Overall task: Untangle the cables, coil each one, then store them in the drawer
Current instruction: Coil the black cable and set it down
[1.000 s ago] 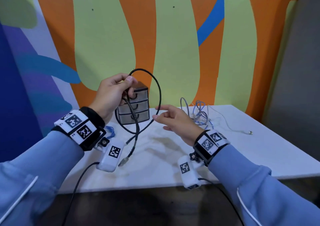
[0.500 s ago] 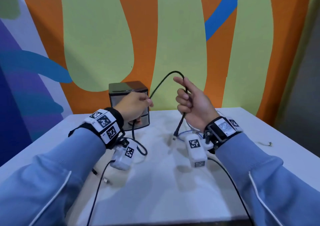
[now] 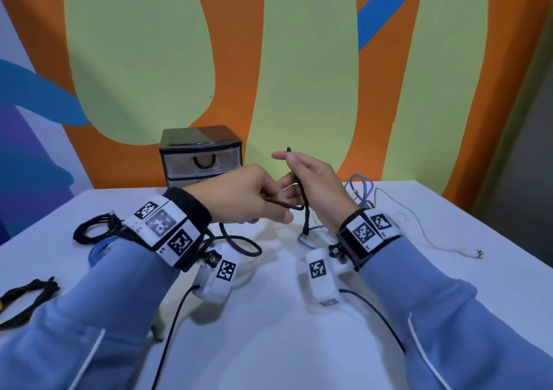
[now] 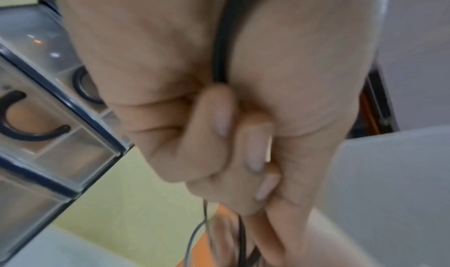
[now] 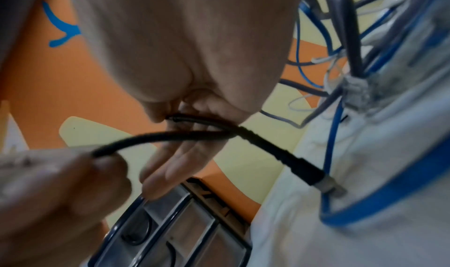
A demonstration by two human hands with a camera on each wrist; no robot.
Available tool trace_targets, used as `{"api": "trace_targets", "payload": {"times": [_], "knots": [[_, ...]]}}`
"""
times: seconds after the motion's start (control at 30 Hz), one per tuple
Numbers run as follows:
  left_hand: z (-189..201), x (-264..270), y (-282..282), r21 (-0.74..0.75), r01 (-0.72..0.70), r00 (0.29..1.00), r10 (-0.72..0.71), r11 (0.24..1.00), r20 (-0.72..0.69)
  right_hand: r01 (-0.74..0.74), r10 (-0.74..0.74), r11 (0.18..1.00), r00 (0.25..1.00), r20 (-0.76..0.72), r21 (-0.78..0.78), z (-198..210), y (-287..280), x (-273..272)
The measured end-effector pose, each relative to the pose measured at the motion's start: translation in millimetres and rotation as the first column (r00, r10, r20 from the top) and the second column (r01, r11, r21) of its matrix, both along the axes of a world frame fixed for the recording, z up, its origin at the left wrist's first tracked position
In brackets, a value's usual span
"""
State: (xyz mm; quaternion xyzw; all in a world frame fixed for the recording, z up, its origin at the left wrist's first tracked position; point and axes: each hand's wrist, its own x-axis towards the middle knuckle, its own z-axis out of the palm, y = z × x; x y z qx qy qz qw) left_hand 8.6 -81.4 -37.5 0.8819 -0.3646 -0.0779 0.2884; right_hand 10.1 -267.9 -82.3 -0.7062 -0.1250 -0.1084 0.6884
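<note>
Both hands work a black cable (image 3: 304, 207) above the middle of the white table (image 3: 269, 344). My left hand (image 3: 254, 201) has its fingers curled round the cable (image 4: 222, 46), whose slack loops down onto the table (image 3: 239, 247). My right hand (image 3: 311, 180) pinches a folded bend of the same cable (image 5: 202, 121) between thumb and fingers; its plug end (image 5: 326, 184) hangs below. A small drawer unit (image 3: 201, 156) stands behind the hands against the wall, its drawers closed.
A tangle of blue, grey and white cables (image 3: 362, 192) lies at the back right, a white lead (image 3: 475, 252) trailing right. A coiled black cable (image 3: 92, 232) and a blue one (image 3: 98, 252) lie left. Black ties (image 3: 30, 294) sit near the left edge.
The hands have come lower and closer together in front of the drawer unit. The wide arc of cable between them has become a short fold in the right hand.
</note>
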Motion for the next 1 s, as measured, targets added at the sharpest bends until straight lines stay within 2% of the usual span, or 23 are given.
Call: {"api": "trace_targets", "payload": {"times": [0.1, 0.2, 0.3, 0.37, 0.47, 0.53, 0.63, 0.73, 0.87, 0.93, 1.0], "knots": [[8, -3, 13, -0.282, -0.062, 0.990, 0.023, 0.957, -0.138, -0.019, 0.016, 0.994, 0.999, -0.035, -0.103, 2, -4, -4], [7, 6, 26, -0.529, -0.170, 0.981, 0.093, 0.831, -0.169, -0.120, 0.105, 0.981, 0.989, -0.100, -0.154, 4, -4, -7], [-3, 18, 36, -0.683, -0.258, 0.963, 0.126, 0.683, -0.238, -0.309, 0.298, 0.950, 0.938, -0.177, -0.036, 8, -2, -14], [-10, 24, 37, -0.732, -0.318, 0.948, 0.180, 0.602, -0.263, -0.414, 0.423, 0.906, 0.883, -0.203, 0.088, 11, -3, -19], [-20, 25, 29, -0.738, -0.367, 0.927, 0.286, 0.566, -0.242, -0.481, 0.530, 0.839, 0.828, -0.184, 0.254, 15, -4, -24], [-27, 23, 20, -0.721, -0.363, 0.922, 0.339, 0.591, -0.186, -0.471, 0.529, 0.829, 0.836, -0.149, 0.300, 14, -4, -25], [-34, 20, 9, -0.632, -0.375, 0.918, 0.364, 0.678, -0.155, -0.416, 0.478, 0.835, 0.873, -0.098, 0.361, 13, -5, -27], [-36, 14, 0, -0.516, -0.357, 0.934, 0.302, 0.779, -0.190, -0.345, 0.417, 0.794, 0.908, -0.036, 0.501, 14, -2, -26], [-35, -2, -13, -0.306, -0.253, 0.950, 0.177, 0.918, -0.256, -0.246, 0.263, 0.741, 0.963, 0.067, 0.625, 14, -1, -19], [-32, -11, -18, -0.230, -0.184, 0.960, 0.124, 0.956, -0.253, -0.196, 0.173, 0.765, 0.980, 0.097, 0.613, 11, -2, -15], [-28, -17, -21, -0.220, -0.144, 0.970, 0.093, 0.965, -0.226, -0.132, 0.093, 0.830, 0.991, 0.099, 0.542, 7, -2, -11]]}}
